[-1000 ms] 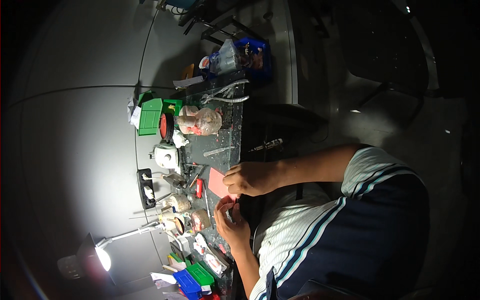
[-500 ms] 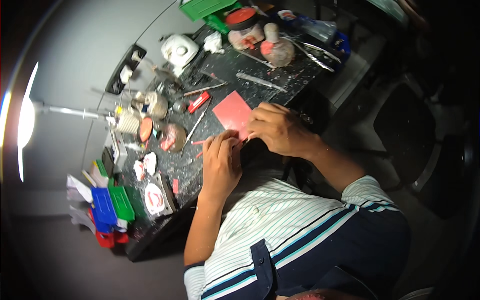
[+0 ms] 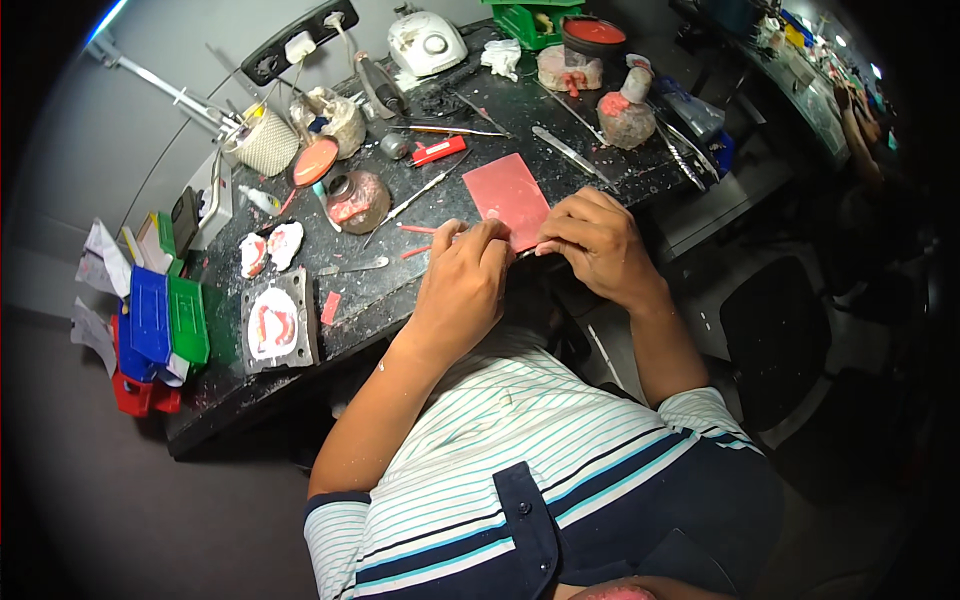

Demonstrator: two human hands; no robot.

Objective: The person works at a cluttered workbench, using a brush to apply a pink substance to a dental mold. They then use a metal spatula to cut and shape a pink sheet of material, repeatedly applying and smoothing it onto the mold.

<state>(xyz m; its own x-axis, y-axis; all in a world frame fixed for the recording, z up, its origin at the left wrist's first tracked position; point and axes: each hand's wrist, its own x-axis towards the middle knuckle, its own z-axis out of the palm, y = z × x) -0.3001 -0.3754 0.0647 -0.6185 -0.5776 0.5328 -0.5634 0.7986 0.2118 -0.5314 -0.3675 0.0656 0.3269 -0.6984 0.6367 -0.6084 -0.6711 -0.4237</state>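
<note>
A flat square sheet of pink wax (image 3: 508, 192) lies at the near edge of the black workbench. My left hand (image 3: 463, 285) is closed with bent fingers on its near left corner. At the near right corner, my right hand (image 3: 603, 245) pinches the edge between thumb and fingers. The fingertips hide most of the sheet's near edge, where a thin dark line shows between the hands. Thin pink wax strips (image 3: 416, 229) lie just left of my left hand.
Left on the bench (image 3: 400, 265) are a flask half with a white mould (image 3: 272, 325), a glass spirit burner (image 3: 358, 203) and a red box cutter (image 3: 438, 150). Metal tools (image 3: 575, 157), a second round burner (image 3: 627, 118) and a white control unit (image 3: 427, 44) stand farther back. Coloured bins (image 3: 150, 310) hang at the left end.
The whole view has shifted and turned, so the bench sits higher and more level. Both hands stay at the wax sheet's near edge, with the right hand's fingers slightly lower along its right side.
</note>
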